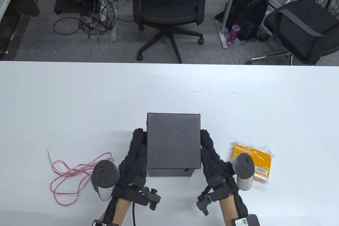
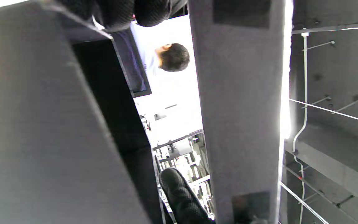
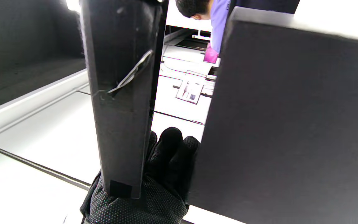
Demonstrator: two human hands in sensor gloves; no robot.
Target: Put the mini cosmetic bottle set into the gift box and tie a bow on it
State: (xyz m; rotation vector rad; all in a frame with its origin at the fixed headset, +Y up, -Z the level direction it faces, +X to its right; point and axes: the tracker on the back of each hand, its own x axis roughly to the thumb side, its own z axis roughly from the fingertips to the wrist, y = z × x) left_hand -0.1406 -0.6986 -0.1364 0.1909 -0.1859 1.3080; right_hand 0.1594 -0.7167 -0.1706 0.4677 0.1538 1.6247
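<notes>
Item: gift box [image 1: 173, 141], black, lid on, standing on the white tabletop [image 1: 79, 98] between both hands. Left hand [image 1: 133, 157]: flat against the box's left wall, fingers straight, grip apart, pressing rather than curled round. Right hand [image 1: 212, 157]: likewise flat against the right wall, fingers straight, grip apart. Pink ribbon [image 1: 71, 174]: loose loops on the tabletop, well outside the left hand, touching neither hand nor box. Orange packet [image 1: 254, 163] in clear wrap with barcode label: on the tabletop just outside the right hand, partly behind its tracker; whether it is the cosmetic bottle set could not be told. Right wrist view: gloved fingers [image 3: 166, 152] beside a dark box wall [image 3: 284, 124].
</notes>
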